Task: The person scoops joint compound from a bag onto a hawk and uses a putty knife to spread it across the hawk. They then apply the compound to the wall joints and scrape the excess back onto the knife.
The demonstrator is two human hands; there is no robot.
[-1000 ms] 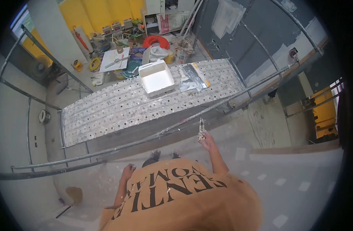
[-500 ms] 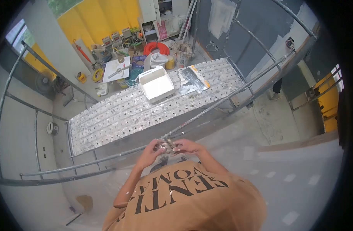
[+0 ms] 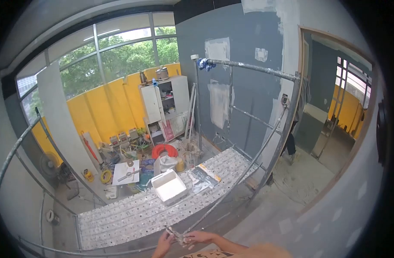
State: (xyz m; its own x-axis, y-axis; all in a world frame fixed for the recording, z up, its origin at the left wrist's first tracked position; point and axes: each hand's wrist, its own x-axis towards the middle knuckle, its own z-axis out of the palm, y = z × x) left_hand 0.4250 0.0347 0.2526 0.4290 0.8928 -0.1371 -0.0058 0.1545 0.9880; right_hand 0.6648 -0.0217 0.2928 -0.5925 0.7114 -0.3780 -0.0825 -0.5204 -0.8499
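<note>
The left hand [image 3: 163, 243] and right hand [image 3: 200, 237] hold a pale-smeared object [image 3: 176, 234] between their bent fingers [image 3: 189, 239].

Head cam, wide, fwd/dn over platform [image 3: 119, 222] twd windows [image 3: 128, 55].

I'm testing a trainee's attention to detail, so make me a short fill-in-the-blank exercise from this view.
1. The platform under the white box is dotted with small round ____.
2. The surface below the windows is mostly coloured ____.
3. Of the white box and small smeared object, the left hand and right hand meet at the ____.

Missing words: holes; yellow; small smeared object.
</note>
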